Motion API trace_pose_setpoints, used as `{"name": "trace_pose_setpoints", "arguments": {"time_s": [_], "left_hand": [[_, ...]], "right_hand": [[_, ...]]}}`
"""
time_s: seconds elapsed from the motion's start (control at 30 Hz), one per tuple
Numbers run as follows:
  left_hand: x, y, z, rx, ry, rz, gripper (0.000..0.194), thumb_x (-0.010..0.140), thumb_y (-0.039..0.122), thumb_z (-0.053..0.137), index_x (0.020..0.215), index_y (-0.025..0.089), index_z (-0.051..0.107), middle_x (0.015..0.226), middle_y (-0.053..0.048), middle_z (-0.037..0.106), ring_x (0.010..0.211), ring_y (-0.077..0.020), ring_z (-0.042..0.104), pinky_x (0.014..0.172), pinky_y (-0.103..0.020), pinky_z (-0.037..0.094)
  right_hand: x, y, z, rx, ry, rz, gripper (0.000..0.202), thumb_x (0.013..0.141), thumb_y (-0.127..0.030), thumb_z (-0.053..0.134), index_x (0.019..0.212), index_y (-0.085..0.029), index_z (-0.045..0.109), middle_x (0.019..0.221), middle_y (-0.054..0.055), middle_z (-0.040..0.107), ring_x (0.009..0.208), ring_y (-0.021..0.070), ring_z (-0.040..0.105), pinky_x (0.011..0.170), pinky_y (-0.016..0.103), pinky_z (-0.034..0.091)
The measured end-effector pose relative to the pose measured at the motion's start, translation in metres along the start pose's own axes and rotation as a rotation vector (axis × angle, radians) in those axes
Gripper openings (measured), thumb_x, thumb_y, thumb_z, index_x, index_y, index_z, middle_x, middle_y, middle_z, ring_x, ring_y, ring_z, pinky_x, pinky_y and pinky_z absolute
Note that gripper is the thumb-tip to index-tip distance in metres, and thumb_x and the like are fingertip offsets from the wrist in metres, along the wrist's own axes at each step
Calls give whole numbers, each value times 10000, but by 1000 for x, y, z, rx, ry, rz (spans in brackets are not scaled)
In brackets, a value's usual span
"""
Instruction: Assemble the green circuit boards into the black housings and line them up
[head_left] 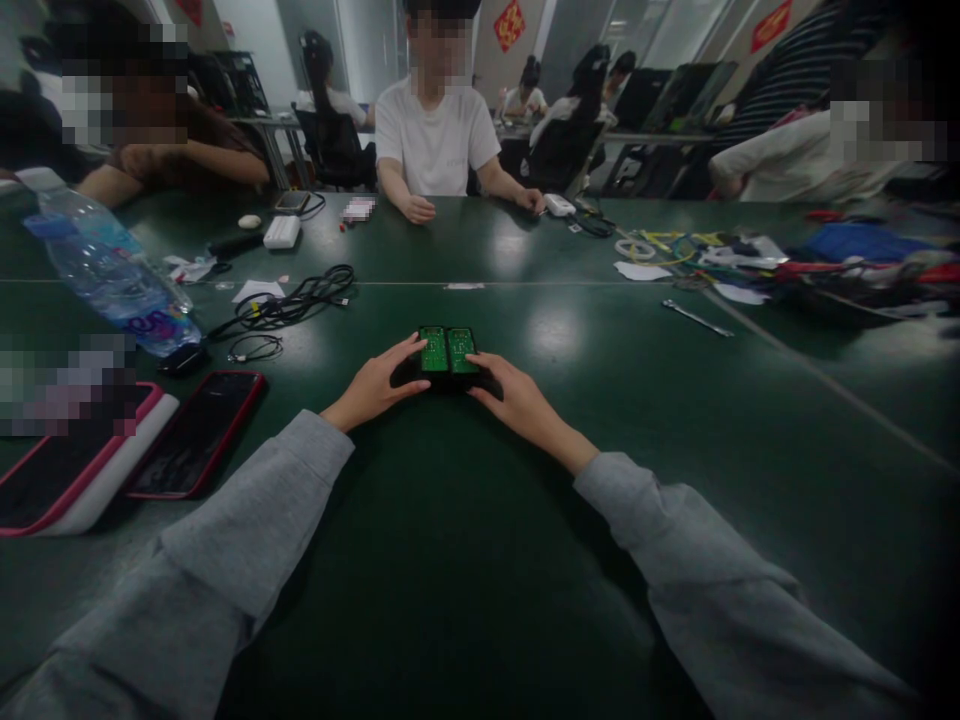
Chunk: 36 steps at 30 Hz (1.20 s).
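Observation:
A small black case (448,381) with two green circuit boards (434,352) side by side in it is at the middle of the dark green table. My left hand (379,382) grips the case's left side, thumb at the near edge and fingers at the far left corner. On the opposite side, my right hand (521,397) has its thumb low at the near right corner and its fingertips over the right board's edge. The case's underside is hidden, so I cannot tell whether it touches the table.
Left of my hands are phones (199,435), plastic bottles (112,270) and a coiled black cable (300,298). A wrench (697,317) and a pile of cables and tools (840,262) lie to the right. Across the table (450,560) sits a person in a white shirt (439,140).

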<state>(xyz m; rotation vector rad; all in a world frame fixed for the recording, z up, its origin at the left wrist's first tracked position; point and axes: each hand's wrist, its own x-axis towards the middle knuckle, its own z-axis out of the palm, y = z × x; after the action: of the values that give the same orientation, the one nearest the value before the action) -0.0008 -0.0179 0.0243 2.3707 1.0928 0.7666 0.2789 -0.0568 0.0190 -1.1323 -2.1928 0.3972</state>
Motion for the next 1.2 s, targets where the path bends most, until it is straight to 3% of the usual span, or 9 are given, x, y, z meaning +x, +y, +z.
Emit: {"name": "trace_pose_setpoints", "arguments": {"time_s": [0.37, 0.57, 1.07, 1.2], "left_hand": [[0, 2, -1, 5, -3, -29, 679, 897, 521, 604, 1497, 318, 359, 1603, -74, 323, 1416, -296, 424, 1147, -538, 364], [1, 0, 1, 10, 8, 6, 678, 901, 495, 610, 1498, 286, 365, 1598, -82, 334, 1422, -275, 418, 1165, -484, 360], [0, 4, 1, 136, -19, 7, 607, 934, 539, 546, 1476, 323, 377, 1613, -82, 302, 1419, -305, 414, 1121, -543, 384], [0, 5, 1, 154, -21, 2, 576, 935, 532, 550, 1449, 319, 401, 1609, -88, 308, 1409, -308, 423, 1098, -549, 401]], "right_hand": [[1, -3, 0, -88, -49, 33, 529, 1000, -330, 516, 1494, -288, 333, 1461, 99, 460, 1277, 302, 532, 1022, 586, 505], [2, 0, 3, -124, -56, 41, 521, 1007, -348, 490, 1496, -295, 319, 1461, 88, 450, 1267, 296, 533, 1017, 548, 517], [2, -6, 0, -181, -109, 19, 541, 1022, -346, 440, 1526, -312, 244, 1386, 114, 445, 1104, 277, 594, 877, 476, 585], [2, -7, 0, -171, -93, 12, 495, 1019, -343, 445, 1488, -269, 305, 1367, 115, 466, 1083, 276, 602, 875, 472, 584]]}}
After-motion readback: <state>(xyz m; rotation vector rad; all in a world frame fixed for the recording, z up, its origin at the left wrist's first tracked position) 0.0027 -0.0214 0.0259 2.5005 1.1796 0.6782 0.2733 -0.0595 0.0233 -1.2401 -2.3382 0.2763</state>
